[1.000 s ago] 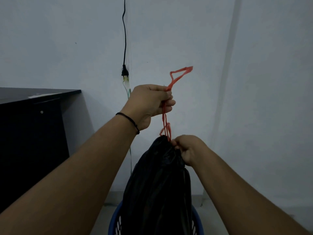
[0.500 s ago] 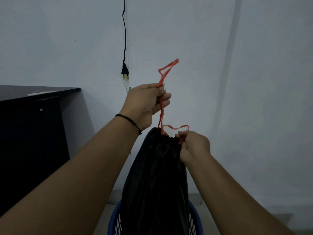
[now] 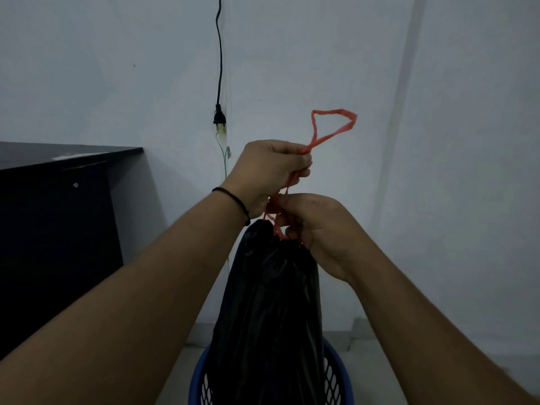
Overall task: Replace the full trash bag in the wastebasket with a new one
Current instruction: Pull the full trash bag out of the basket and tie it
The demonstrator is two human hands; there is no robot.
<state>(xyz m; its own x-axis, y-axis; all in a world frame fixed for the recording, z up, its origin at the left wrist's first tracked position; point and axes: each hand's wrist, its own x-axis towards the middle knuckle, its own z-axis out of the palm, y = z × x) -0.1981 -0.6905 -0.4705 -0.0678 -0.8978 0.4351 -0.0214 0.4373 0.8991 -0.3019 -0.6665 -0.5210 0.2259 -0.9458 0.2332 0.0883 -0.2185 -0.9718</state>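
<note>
Black bag (image 3: 271, 311) stands up out of the blue wastebasket (image 3: 336, 372), neck gathered. Right hand (image 3: 318, 229) pinches the neck with red drawstring (image 3: 327, 133); left hand (image 3: 271, 173) grips the string above. Cinch tight, knot at neck, then lift.
</note>
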